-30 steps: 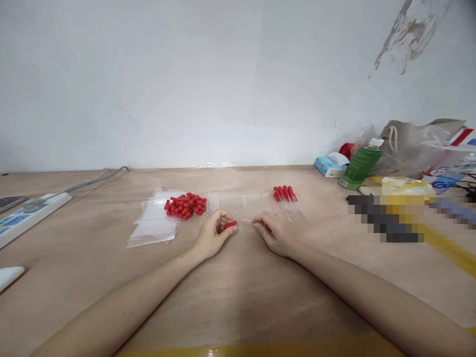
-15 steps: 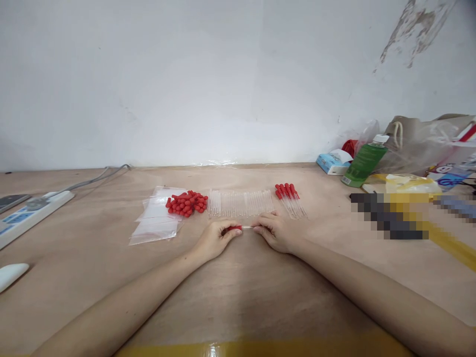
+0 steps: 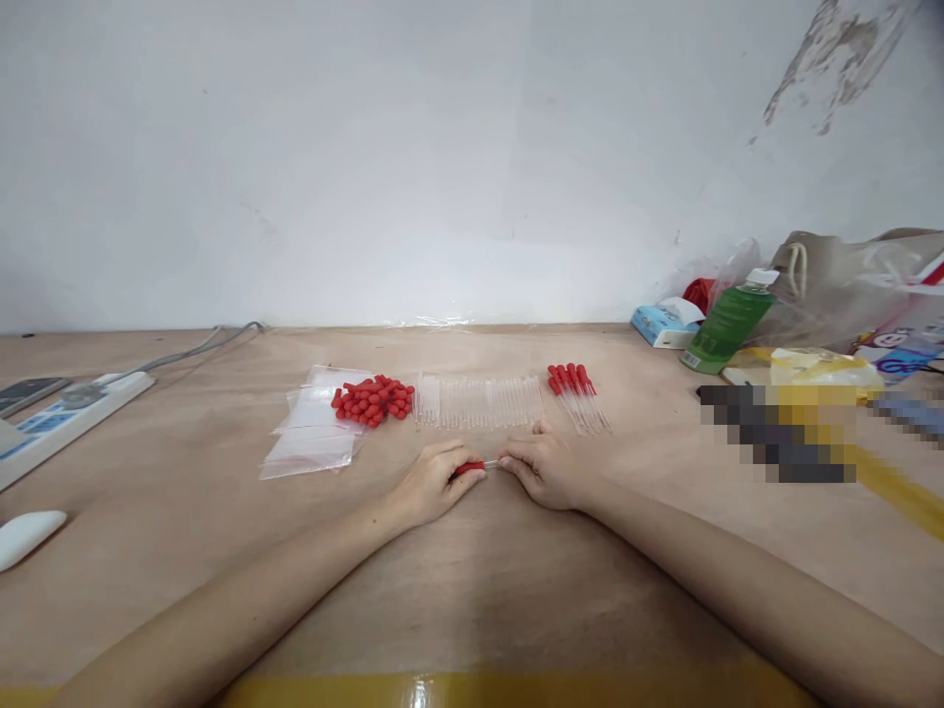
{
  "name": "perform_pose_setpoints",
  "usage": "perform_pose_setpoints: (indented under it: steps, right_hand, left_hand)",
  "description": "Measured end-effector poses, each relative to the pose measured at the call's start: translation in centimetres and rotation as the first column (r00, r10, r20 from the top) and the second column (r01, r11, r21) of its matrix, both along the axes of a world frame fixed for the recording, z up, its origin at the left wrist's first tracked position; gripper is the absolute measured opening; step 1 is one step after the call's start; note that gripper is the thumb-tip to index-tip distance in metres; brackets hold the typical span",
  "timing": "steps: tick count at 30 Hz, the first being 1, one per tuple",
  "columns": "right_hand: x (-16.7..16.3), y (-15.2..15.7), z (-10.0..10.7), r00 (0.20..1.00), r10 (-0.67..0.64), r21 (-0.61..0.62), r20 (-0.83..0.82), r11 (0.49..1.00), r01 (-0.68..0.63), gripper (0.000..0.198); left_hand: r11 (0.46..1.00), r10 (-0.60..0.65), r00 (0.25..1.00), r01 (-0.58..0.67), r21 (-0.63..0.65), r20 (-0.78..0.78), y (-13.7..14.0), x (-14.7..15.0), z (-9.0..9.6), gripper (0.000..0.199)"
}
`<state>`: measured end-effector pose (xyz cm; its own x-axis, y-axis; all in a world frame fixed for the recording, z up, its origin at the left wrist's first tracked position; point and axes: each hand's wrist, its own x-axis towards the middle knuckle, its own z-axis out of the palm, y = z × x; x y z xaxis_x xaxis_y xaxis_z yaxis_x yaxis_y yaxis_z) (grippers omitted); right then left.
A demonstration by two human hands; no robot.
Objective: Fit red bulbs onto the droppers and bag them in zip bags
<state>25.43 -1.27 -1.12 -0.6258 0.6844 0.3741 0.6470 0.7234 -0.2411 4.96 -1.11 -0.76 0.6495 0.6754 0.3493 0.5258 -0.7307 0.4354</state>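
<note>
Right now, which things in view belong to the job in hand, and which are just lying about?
Job, apparently: held red bulb; held clear tube; red bulb pile; clear tube row; bulb-topped tubes; perhaps plastic bags.

Lying about: green bottle; tissue pack; power strip.

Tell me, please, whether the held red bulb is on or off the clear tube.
Apparently on: the red bulb meets the clear tube; insertion depth is hidden.

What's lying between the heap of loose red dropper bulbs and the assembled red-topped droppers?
In the head view, a row of clear dropper tubes lies between the loose red dropper bulbs and the red-topped droppers.
</note>
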Motion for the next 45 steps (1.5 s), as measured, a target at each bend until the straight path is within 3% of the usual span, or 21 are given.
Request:
perform_pose_setpoints:
  steps: [6, 11, 15, 18, 20, 23, 26, 28, 34, 42, 45]
  right_hand:
    - [-0.6, -0.2, -0.5, 0.999, -0.015, -0.111, -0.047, 0.994, 0.009, 0.022]
    - [-0.6, -0.3, 0.4, 0.998, -0.021, -0.188, -0.056, 0.982, 0.010, 0.026]
    - [-0.2, -0.8, 1.9, 1.000, 0.009, -0.146, -0.023, 0.989, -0.013, 0.022]
    - [0.9, -0.4, 2.9, 0.992, -0.128, -0.116, 0.022, 0.985, 0.130, 0.021]
    - [2.0, 0.8, 3.5, 0.948, -0.318, -0.153, 0.025, 0.936, 0.318, 0.021]
    - [3.4, 3.1, 4.1, 0.804, -0.589, -0.227, 0.079, 0.775, 0.590, 0.031]
    - [3.7, 5.2, 3.9, 0.647, -0.754, -0.199, 0.116, 0.621, 0.759, 0.033]
    - [3.4, 6.0, 3.2, 0.585, -0.804, -0.136, 0.107, 0.571, 0.810, 0.032]
    - [3.3, 6.6, 1.4, 0.567, -0.817, -0.084, 0.107, 0.561, 0.824, 0.034]
    - [2.9, 6.8, 1.4, 0.600, -0.790, -0.148, 0.127, 0.583, 0.799, 0.027]
    - [2.4, 7.4, 1.6, 0.591, -0.796, -0.182, 0.129, 0.567, 0.803, 0.020]
  left_hand:
    - [1.000, -0.006, 1.000, 0.006, 0.024, 0.009, -0.1, 0.0, -0.2, 0.022]
    - [0.999, 0.012, 0.999, -0.014, 0.050, 0.038, 0.1, 0.0, 0.0, 0.021]
    - [0.997, 0.069, 0.989, -0.072, 0.023, 0.132, 0.2, -0.3, 0.3, 0.017]
    - [0.985, 0.173, 0.968, -0.169, -0.038, 0.183, 0.4, -0.8, 0.2, 0.032]
    - [0.974, 0.224, 0.957, -0.212, -0.084, 0.185, 0.5, -1.1, 0.0, 0.038]
    - [0.969, 0.227, 0.963, -0.208, -0.132, 0.146, 0.7, -1.3, -0.2, 0.034]
    - [0.973, 0.206, 0.973, -0.192, -0.127, 0.103, 0.6, -1.2, 0.0, 0.030]
    - [0.975, 0.198, 0.976, -0.187, -0.118, 0.093, 0.5, -1.2, 0.1, 0.028]
    - [0.982, 0.167, 0.982, -0.158, -0.100, 0.085, 0.6, -1.2, 0.1, 0.023]
    - [0.983, 0.160, 0.983, -0.150, -0.102, 0.090, 0.5, -1.2, 0.0, 0.021]
    - [0.985, 0.154, 0.985, -0.146, -0.097, 0.078, 0.5, -1.1, 0.0, 0.020]
